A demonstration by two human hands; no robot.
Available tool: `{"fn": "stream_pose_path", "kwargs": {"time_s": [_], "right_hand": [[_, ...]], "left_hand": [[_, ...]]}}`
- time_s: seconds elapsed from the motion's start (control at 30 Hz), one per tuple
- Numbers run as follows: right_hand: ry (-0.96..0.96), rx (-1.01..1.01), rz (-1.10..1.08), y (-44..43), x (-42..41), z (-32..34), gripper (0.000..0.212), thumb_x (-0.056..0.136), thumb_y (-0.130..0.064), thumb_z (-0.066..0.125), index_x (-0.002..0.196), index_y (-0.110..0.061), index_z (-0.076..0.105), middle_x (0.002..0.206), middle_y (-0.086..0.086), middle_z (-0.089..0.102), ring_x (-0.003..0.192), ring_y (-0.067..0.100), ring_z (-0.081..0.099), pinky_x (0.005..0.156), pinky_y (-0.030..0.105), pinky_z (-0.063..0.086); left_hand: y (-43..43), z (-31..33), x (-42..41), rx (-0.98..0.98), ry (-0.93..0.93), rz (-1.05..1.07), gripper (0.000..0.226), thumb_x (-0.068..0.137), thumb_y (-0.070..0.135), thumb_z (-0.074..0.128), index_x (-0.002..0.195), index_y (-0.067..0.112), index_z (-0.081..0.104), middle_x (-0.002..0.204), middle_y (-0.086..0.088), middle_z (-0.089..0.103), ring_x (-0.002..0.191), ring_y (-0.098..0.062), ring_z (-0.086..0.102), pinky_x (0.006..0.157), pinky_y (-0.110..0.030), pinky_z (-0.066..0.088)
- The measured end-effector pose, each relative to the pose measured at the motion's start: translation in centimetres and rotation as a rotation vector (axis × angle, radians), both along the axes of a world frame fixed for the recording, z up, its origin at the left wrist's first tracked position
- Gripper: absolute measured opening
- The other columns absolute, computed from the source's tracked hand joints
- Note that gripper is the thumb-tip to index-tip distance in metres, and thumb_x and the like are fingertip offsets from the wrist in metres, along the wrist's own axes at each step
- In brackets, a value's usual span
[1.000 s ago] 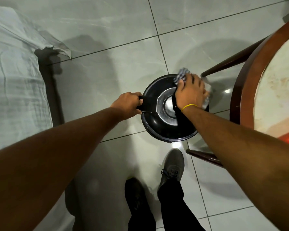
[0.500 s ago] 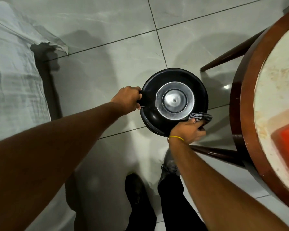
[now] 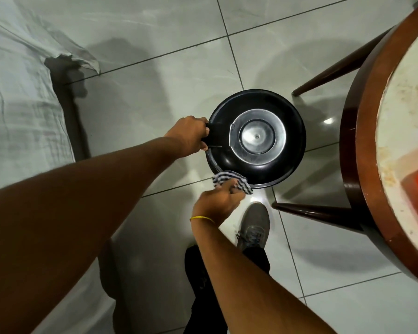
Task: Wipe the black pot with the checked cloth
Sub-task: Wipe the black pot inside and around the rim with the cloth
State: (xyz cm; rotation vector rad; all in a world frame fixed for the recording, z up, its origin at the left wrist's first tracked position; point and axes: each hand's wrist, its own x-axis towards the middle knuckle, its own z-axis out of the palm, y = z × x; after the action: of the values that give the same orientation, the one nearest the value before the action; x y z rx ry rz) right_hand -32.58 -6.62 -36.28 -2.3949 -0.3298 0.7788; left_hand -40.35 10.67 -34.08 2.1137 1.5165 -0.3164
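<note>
The black pot [image 3: 257, 138] is held upside down above the tiled floor [image 3: 155, 80], beside the round wooden table [image 3: 362, 141]; its handle is grasped by the clenched left hand [image 3: 187, 136]. The checked cloth [image 3: 232, 183] is gripped in the fingers of the right hand [image 3: 217, 201] and is pressed against the near rim of the pot.

The black pot [image 3: 270, 162] is held bottom up, so its inside is hidden, and its handle is covered by the closed left hand [image 3: 188, 136]. Most of the checked cloth [image 3: 237, 183] is bunched out of sight inside the right hand [image 3: 217, 203]. The round table [image 3: 362, 150] is cut off by the right edge, and the bed sheet [image 3: 22, 112] by the left
</note>
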Motion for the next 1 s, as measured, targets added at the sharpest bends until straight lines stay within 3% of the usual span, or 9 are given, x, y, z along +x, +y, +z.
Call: {"fn": "stream_pose_path", "kwargs": {"time_s": [0.1,0.3,0.47,0.73,0.87,1.0], "right_hand": [[-0.083,-0.071,0.435,0.3,-1.4,0.7,0.049,0.102,-0.006,0.055,0.151,-0.008,0.053,0.129,0.014,0.052,0.116,0.033,0.058,0.094,0.042,0.054],[-0.091,-0.084,0.756,3.4,-3.0,1.0,0.055,0.094,-0.003,0.060,0.149,-0.008,0.053,0.139,0.018,0.049,0.124,0.038,0.056,0.099,0.045,0.056],[-0.130,-0.110,0.880,4.9,-3.3,0.3,0.046,0.092,-0.001,0.056,0.139,-0.001,0.057,0.133,0.021,0.050,0.117,0.042,0.057,0.093,0.050,0.058],[-0.420,0.011,1.161,2.7,0.4,-0.1,0.058,0.090,0.000,0.058,0.147,0.000,0.052,0.128,0.018,0.057,0.103,0.032,0.059,0.088,0.039,0.056],[-0.498,-0.023,1.382,2.8,3.5,-0.1,0.055,0.093,-0.003,0.050,0.148,-0.002,0.051,0.127,0.019,0.058,0.103,0.037,0.059,0.082,0.047,0.053],[-0.570,-0.048,1.592,1.6,7.5,-0.2,0.064,0.085,-0.001,0.055,0.149,-0.003,0.051,0.125,0.020,0.059,0.102,0.040,0.060,0.078,0.049,0.052]], "left_hand": [[-0.4,0.2,-0.1,0.021,0.004,-0.036,0.046,0.087,0.032,0.079,0.122,0.004,0.066,0.115,-0.011,0.069,0.101,-0.033,0.065,0.083,-0.039,0.053],[-0.7,0.2,-0.2,0.013,-0.043,0.001,0.040,0.090,0.030,0.074,0.120,0.005,0.064,0.110,-0.012,0.069,0.096,-0.030,0.064,0.076,-0.036,0.049],[-0.8,0.0,-0.2,0.040,-0.031,-0.014,0.043,0.087,0.030,0.077,0.119,0.005,0.064,0.108,-0.012,0.069,0.097,-0.032,0.063,0.072,-0.033,0.038],[-0.8,-0.2,-0.3,0.026,-0.042,0.000,0.042,0.087,0.028,0.076,0.119,0.005,0.063,0.106,-0.013,0.069,0.091,-0.030,0.062,0.071,-0.033,0.040],[-0.8,-0.2,-0.4,0.061,-0.014,-0.069,0.044,0.089,0.033,0.076,0.120,0.004,0.066,0.111,-0.013,0.068,0.096,-0.033,0.065,0.072,-0.035,0.045],[-1.0,-0.2,-0.3,0.055,-0.008,-0.079,0.044,0.088,0.035,0.078,0.118,0.005,0.068,0.112,-0.013,0.068,0.096,-0.033,0.065,0.071,-0.032,0.038]]}}
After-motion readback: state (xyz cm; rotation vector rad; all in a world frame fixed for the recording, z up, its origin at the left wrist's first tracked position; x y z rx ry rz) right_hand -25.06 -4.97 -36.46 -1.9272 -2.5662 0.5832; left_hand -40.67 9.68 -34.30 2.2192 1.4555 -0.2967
